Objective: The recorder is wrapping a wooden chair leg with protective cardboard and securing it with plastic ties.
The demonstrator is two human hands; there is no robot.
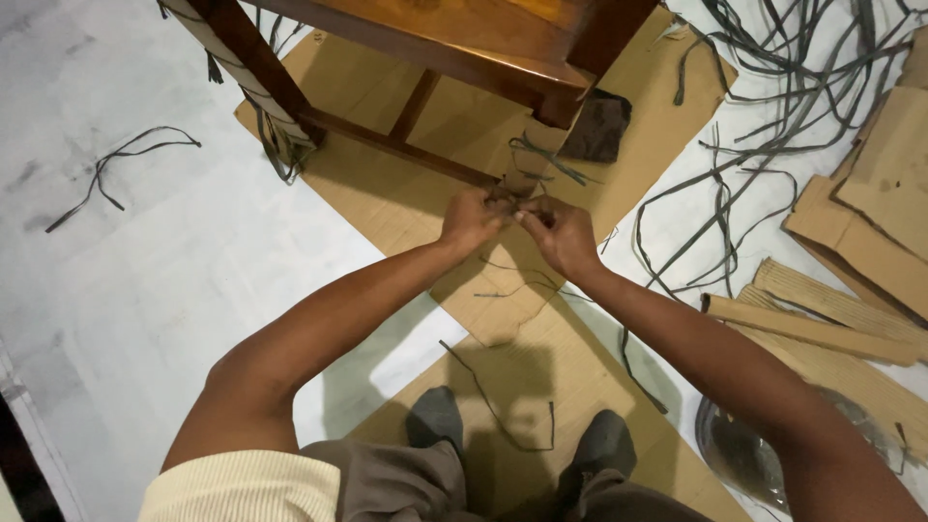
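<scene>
A pale floor [174,290] spreads wide and open on the person's left, bare but for one stray dark strand [116,169]. Flat cardboard sheets [406,208] lie under a wooden chair frame [464,43], their edges running diagonally toward the person's feet. To the right the room is crowded: a tangle of loose grey-green strips [773,116] and torn cardboard pieces [851,290] reach the picture's edge. Both arms stretch to the chair's front leg [536,169], partly wrapped in woven strip. The left hand [471,220] and right hand [561,235] meet at the leg's lower end, fingers pressed together, pinching a thin strip [517,208] against it.
</scene>
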